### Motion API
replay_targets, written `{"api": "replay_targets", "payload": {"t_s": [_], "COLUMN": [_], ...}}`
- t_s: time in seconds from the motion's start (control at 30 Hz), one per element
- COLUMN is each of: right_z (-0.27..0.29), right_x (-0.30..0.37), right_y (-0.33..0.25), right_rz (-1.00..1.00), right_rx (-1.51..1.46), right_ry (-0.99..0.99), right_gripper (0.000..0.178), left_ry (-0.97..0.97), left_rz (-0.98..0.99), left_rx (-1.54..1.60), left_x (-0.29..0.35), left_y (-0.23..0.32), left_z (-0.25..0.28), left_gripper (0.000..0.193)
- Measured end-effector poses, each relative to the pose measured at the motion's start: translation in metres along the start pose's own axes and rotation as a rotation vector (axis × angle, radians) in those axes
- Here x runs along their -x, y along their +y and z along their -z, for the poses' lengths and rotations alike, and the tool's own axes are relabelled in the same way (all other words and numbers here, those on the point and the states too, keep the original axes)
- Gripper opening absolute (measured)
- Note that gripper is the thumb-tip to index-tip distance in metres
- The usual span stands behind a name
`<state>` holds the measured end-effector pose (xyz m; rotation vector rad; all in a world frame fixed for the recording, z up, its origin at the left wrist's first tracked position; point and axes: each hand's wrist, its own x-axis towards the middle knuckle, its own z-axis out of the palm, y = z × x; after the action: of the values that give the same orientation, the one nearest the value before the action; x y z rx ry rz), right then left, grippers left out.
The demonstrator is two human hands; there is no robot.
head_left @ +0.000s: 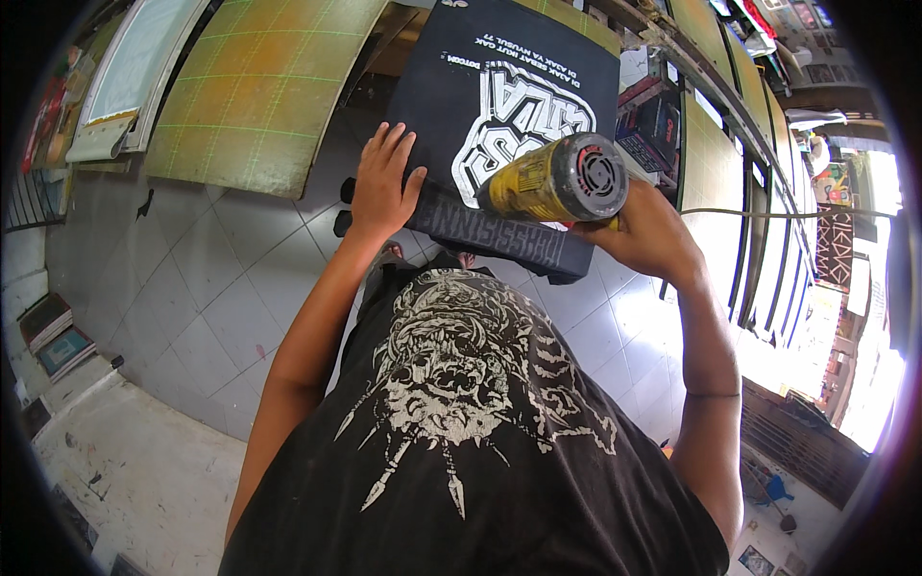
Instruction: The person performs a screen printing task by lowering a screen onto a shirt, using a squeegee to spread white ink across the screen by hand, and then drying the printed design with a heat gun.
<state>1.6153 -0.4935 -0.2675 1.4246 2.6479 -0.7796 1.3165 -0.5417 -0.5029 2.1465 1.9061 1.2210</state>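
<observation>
My right hand is wrapped round the handle of a yellow and black heat gun. Its vented round back end faces up toward me, and the barrel slants left over a black cloth. Part of a bold white print on the cloth is hidden beneath the gun. My left hand lies with fingers stretched on the cloth's near left part. The cloth is spread over a board, and a dark front edge with grey lettering hangs toward me.
A yellowish board with green grid lines stands at the left, beside a framed screen. More boards line the right, near stacked boxes. A cord stretches rightward. Grey tiles cover the floor.
</observation>
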Motion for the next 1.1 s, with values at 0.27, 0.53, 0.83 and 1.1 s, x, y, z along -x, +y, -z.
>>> {"api": "replay_targets", "payload": {"t_s": [0.27, 0.53, 0.83, 1.1], "right_z": [-0.005, -0.002, -0.003, -0.001], "right_x": [0.007, 0.011, 0.007, 0.001], "right_y": [-0.005, 0.002, 0.003, 0.002], "right_rz": [0.007, -0.097, -0.022, 0.035], "right_rx": [0.007, 0.061, 0.025, -0.024], "right_ry": [0.025, 0.015, 0.066, 0.034], "right_gripper": [0.033, 0.035, 0.031, 0.03], "left_ry": [-0.066, -0.203, -0.187, -0.191], "left_rz": [-0.025, 0.001, 0.002, 0.007], "left_rx": [0.004, -0.141, -0.119, -0.159], "left_x": [-0.001, -0.006, -0.006, -0.002], "left_y": [-0.001, 0.016, 0.01, 0.007], "left_z": [-0.004, 0.001, -0.007, -0.01], "left_gripper": [0.051, 0.057, 0.053, 0.05]}}
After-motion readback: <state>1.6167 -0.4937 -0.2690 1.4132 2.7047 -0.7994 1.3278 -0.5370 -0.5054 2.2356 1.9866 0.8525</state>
